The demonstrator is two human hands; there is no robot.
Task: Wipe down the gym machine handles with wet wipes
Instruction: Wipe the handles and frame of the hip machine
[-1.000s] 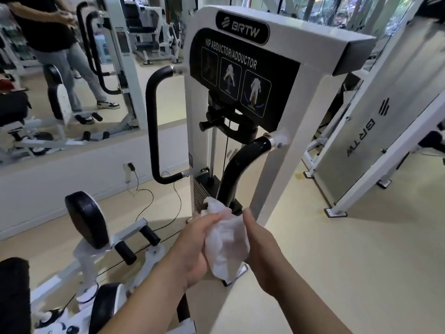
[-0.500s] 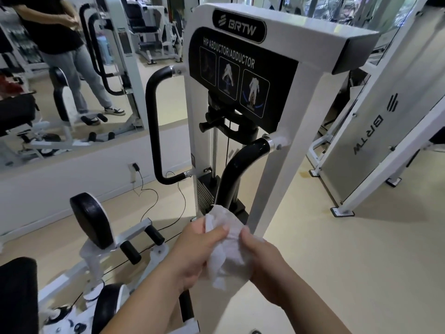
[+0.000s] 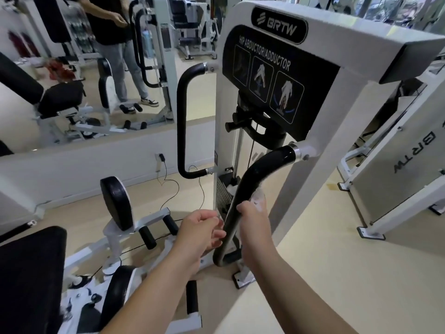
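White wet wipe [image 3: 259, 197] is showing only as a crumpled edge peeking out above the right hand [image 3: 252, 221]. That hand is wrapping tightly round the lower run of the near handle [image 3: 265, 168], with the wipe trapped between palm and glossy black bar. The left hand [image 3: 201, 229] is hovering just beside the same bar, lower down, with its fingers curling inward. Whether it is pinching anything, I cannot tell.

Both forearms are reaching in from the bottom edge. The handle is bolting into the white frame [image 3: 337, 109] of a hip abductor/adductor machine, under its black instruction panel [image 3: 269, 78]. A second black handle [image 3: 181, 116] is standing upright on the frame's far side. A round black leg pad [image 3: 116, 203] is sitting low at the left, and a thin cable [image 3: 171, 186] is trailing across the beige floor [image 3: 337, 273]. Behind, a wall mirror [image 3: 29, 75] is reflecting a standing person [image 3: 113, 39].
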